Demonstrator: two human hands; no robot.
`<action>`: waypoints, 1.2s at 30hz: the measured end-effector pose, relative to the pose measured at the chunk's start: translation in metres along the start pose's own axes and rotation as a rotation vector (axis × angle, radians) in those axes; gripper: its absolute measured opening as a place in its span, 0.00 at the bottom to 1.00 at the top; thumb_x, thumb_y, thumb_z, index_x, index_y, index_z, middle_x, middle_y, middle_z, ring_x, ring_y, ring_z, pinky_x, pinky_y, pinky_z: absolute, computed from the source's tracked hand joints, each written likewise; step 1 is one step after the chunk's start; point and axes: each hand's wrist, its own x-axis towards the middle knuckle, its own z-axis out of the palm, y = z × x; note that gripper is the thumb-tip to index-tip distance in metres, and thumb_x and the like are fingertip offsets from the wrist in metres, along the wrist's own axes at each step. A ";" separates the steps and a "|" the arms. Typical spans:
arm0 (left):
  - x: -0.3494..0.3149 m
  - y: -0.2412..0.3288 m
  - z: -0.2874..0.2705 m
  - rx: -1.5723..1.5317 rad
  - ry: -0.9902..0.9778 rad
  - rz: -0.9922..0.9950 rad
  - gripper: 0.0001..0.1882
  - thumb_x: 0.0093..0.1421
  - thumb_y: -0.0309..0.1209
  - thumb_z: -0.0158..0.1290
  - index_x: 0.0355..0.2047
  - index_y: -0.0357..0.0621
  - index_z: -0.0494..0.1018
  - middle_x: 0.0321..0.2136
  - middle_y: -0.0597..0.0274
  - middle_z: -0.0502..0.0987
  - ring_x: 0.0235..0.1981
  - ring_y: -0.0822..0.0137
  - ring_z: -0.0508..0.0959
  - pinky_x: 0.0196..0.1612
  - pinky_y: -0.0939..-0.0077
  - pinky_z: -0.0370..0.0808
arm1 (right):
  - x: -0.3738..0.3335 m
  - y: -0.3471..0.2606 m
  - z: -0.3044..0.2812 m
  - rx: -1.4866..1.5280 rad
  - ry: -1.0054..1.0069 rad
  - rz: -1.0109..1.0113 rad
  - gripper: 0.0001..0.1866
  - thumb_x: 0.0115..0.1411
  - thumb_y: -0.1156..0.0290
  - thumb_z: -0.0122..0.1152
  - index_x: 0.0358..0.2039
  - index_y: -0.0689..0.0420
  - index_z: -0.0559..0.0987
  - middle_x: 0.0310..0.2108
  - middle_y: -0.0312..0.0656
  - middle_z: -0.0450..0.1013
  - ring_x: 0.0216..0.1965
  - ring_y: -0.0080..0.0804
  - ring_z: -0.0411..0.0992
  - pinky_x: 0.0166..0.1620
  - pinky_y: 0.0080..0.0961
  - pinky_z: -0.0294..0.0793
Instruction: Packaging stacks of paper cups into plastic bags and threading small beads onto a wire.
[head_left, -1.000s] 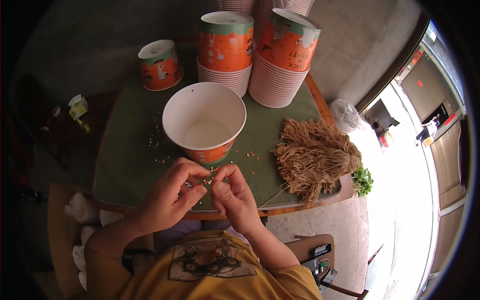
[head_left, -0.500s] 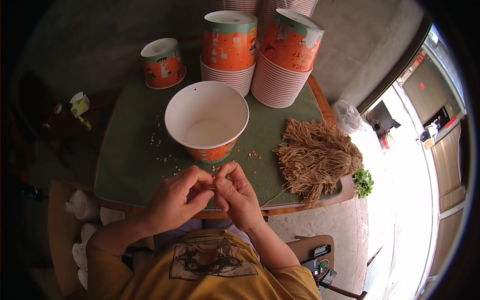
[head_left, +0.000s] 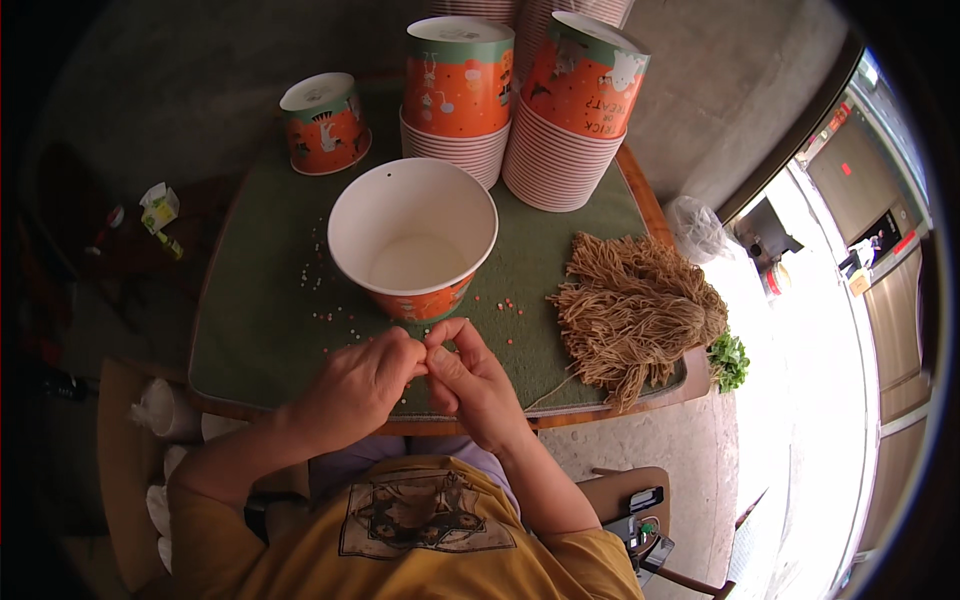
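My left hand (head_left: 368, 378) and my right hand (head_left: 474, 386) meet fingertip to fingertip over the near edge of the table. Both are closed in a pinch; whatever lies between the fingers is hidden or too small to make out. Just beyond them stands a large paper bucket (head_left: 418, 300), upright, white inside and orange outside, with a small dark hole near its far rim. To the right of my hands lies a thick bundle of brown twine (head_left: 640, 320), one loose strand trailing toward the table edge.
Tall stacks of upturned orange buckets (head_left: 458, 95) rise at the back, beside a single upturned bucket (head_left: 326, 130). Small paper dots (head_left: 335, 317) are scattered on the green tabletop (head_left: 260, 350). A chair (head_left: 625, 490) bearing dark gadgets stands at lower right.
My left hand has rolled over, its knuckles now turned up and its fingers drawn in against the right fingertips. The right hand has barely moved; bucket and twine stay in place.
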 end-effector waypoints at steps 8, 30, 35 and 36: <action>0.006 -0.010 -0.004 0.070 -0.078 0.091 0.09 0.57 0.22 0.49 0.36 0.39 0.61 0.28 0.55 0.68 0.30 0.57 0.74 0.30 0.67 0.73 | 0.001 -0.007 -0.010 -0.277 -0.030 0.012 0.09 0.65 0.64 0.53 0.37 0.56 0.69 0.26 0.24 0.62 0.26 0.09 0.56 0.27 0.10 0.56; 0.049 -0.025 -0.008 0.021 0.057 -0.064 0.14 0.52 0.21 0.52 0.40 0.42 0.67 0.34 0.56 0.70 0.33 0.53 0.72 0.37 0.60 0.69 | 0.041 0.009 -0.010 -0.996 0.564 -0.771 0.05 0.59 0.77 0.57 0.32 0.60 0.69 0.30 0.38 0.73 0.26 0.24 0.74 0.29 0.20 0.74; 0.050 -0.026 -0.008 0.008 0.044 -0.075 0.14 0.53 0.21 0.52 0.40 0.42 0.67 0.34 0.56 0.70 0.33 0.53 0.72 0.37 0.61 0.69 | 0.043 0.008 -0.007 -1.081 0.594 -0.785 0.07 0.58 0.75 0.59 0.32 0.58 0.69 0.29 0.39 0.72 0.26 0.30 0.74 0.29 0.26 0.73; 0.050 -0.026 -0.008 0.002 0.038 -0.080 0.14 0.53 0.20 0.52 0.40 0.42 0.67 0.34 0.56 0.70 0.33 0.53 0.72 0.37 0.61 0.69 | 0.042 0.007 -0.008 -1.122 0.587 -0.792 0.08 0.58 0.75 0.59 0.33 0.59 0.68 0.29 0.41 0.71 0.26 0.32 0.74 0.30 0.27 0.73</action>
